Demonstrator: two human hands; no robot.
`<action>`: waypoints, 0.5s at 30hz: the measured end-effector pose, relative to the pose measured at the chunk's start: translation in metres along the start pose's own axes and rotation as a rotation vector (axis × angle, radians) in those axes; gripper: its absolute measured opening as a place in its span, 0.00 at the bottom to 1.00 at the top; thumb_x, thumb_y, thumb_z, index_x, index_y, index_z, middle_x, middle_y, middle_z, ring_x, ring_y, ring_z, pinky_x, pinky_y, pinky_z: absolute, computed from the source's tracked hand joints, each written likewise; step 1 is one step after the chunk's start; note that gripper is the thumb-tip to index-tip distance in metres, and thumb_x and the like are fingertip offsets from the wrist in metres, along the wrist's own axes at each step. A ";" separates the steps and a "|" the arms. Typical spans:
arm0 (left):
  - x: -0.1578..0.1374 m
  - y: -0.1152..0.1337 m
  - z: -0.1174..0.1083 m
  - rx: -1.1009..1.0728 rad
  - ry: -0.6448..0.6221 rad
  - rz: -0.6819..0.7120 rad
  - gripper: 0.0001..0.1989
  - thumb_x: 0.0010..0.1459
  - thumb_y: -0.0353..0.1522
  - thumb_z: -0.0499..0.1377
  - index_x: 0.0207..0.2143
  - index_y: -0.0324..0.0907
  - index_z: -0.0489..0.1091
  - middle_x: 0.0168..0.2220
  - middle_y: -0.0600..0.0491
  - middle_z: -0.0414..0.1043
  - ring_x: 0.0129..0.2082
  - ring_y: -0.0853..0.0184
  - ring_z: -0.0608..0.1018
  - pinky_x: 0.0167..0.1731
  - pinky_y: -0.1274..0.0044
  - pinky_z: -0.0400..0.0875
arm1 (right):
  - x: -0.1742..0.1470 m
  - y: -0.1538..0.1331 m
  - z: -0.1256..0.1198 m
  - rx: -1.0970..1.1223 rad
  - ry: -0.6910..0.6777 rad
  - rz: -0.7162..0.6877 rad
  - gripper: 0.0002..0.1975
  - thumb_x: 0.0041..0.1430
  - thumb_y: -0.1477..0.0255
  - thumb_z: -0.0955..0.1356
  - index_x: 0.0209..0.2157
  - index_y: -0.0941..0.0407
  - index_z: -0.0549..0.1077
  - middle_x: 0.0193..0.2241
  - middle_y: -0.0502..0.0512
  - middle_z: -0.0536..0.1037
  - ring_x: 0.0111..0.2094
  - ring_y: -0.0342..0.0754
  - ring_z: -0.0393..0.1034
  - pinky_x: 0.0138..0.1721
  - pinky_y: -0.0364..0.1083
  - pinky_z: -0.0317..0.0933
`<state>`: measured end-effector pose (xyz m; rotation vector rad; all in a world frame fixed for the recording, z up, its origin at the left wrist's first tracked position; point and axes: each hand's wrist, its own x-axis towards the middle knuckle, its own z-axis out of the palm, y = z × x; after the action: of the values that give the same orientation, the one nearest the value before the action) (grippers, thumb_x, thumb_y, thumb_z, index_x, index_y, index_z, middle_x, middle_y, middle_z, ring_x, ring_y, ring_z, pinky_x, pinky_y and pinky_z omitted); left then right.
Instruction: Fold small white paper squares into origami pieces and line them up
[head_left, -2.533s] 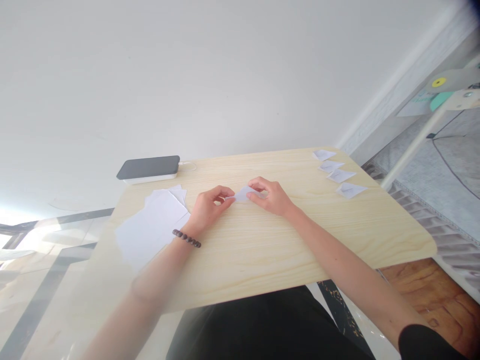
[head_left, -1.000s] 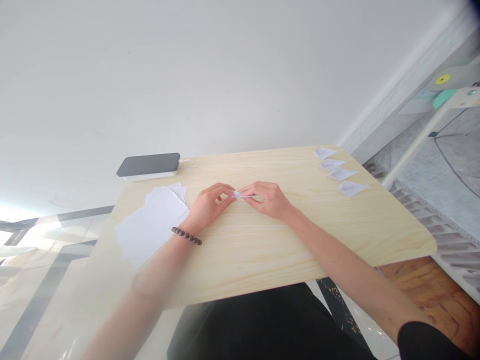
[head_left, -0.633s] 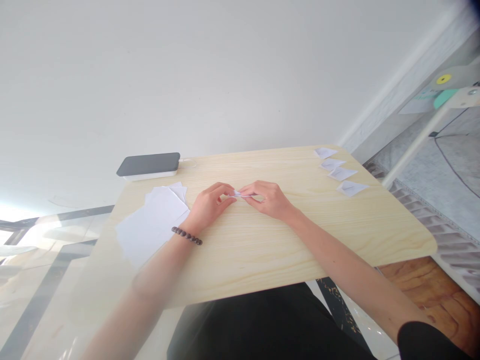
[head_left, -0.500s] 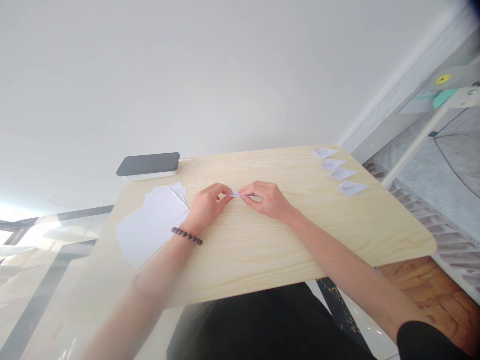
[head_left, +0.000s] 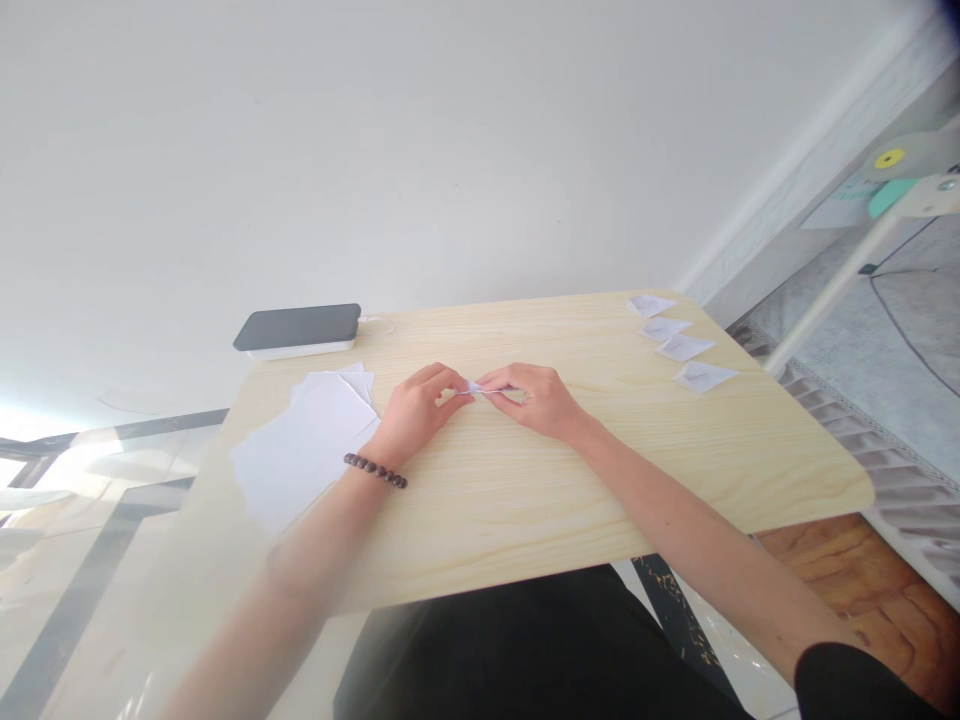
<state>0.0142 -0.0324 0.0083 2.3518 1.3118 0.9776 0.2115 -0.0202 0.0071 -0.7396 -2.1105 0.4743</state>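
Note:
A small folded piece of white paper (head_left: pixel 475 388) is pinched between my two hands over the middle of the table. My left hand (head_left: pixel 421 402), below which a dark beaded bracelet (head_left: pixel 376 470) circles the wrist, closes thumb and fingers on the paper's left end. On its right end, my right hand (head_left: pixel 534 396) grips with thumb and fingertips. Most of the paper is hidden by the fingers, so its folds are hard to make out. Loose white paper sheets (head_left: pixel 307 440) lie overlapping beside my left forearm.
Several folded kite-shaped papers (head_left: pixel 705 376) lie in a column at the table's far right. At the back left, a dark-topped, white-sided device (head_left: pixel 300 328) has a white cable. The wooden table (head_left: pixel 510 520) stands by a white wall (head_left: pixel 450 150).
My left fingertips have shifted slightly to the right along the folded paper. My right hand has hardly moved and keeps its pinch.

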 end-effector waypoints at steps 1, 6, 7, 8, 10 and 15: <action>0.000 0.000 0.000 0.006 0.004 0.002 0.07 0.55 0.36 0.55 0.33 0.44 0.69 0.33 0.53 0.70 0.32 0.69 0.71 0.31 0.78 0.66 | 0.000 0.000 0.000 0.003 -0.006 0.010 0.05 0.53 0.74 0.63 0.32 0.55 0.71 0.35 0.52 0.77 0.37 0.44 0.71 0.39 0.44 0.65; 0.001 0.001 -0.001 -0.025 -0.013 0.019 0.09 0.56 0.35 0.52 0.36 0.44 0.70 0.35 0.52 0.70 0.35 0.69 0.72 0.34 0.77 0.66 | -0.002 0.001 0.000 0.000 -0.016 0.042 0.06 0.54 0.74 0.63 0.33 0.55 0.71 0.35 0.52 0.77 0.37 0.44 0.71 0.39 0.44 0.65; 0.001 0.001 -0.002 -0.040 -0.018 0.012 0.09 0.56 0.35 0.52 0.36 0.44 0.71 0.35 0.52 0.70 0.33 0.69 0.72 0.33 0.78 0.67 | -0.002 0.001 0.000 0.002 -0.016 0.043 0.06 0.54 0.73 0.63 0.33 0.55 0.71 0.35 0.52 0.77 0.37 0.44 0.71 0.39 0.44 0.65; 0.001 0.001 -0.002 -0.058 -0.022 0.003 0.09 0.56 0.36 0.52 0.36 0.44 0.71 0.35 0.52 0.70 0.30 0.70 0.72 0.32 0.78 0.67 | -0.002 0.001 0.000 0.005 -0.015 0.045 0.06 0.54 0.73 0.63 0.33 0.55 0.71 0.35 0.52 0.76 0.37 0.44 0.71 0.39 0.44 0.64; 0.001 0.001 -0.003 -0.106 -0.027 -0.023 0.10 0.56 0.37 0.53 0.35 0.44 0.71 0.35 0.52 0.72 0.28 0.71 0.72 0.31 0.78 0.67 | -0.001 0.001 -0.001 0.011 -0.016 0.056 0.06 0.55 0.72 0.63 0.33 0.55 0.71 0.35 0.52 0.76 0.36 0.43 0.70 0.38 0.43 0.64; 0.001 0.002 -0.004 -0.224 0.020 -0.185 0.13 0.52 0.40 0.56 0.37 0.44 0.70 0.32 0.54 0.74 0.29 0.70 0.74 0.34 0.77 0.70 | 0.000 0.004 -0.001 -0.053 -0.014 0.155 0.08 0.55 0.68 0.63 0.32 0.55 0.72 0.29 0.50 0.76 0.28 0.41 0.68 0.30 0.40 0.60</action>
<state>0.0134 -0.0326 0.0127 2.0213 1.3243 1.0332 0.2140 -0.0175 0.0058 -0.9374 -2.0953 0.5095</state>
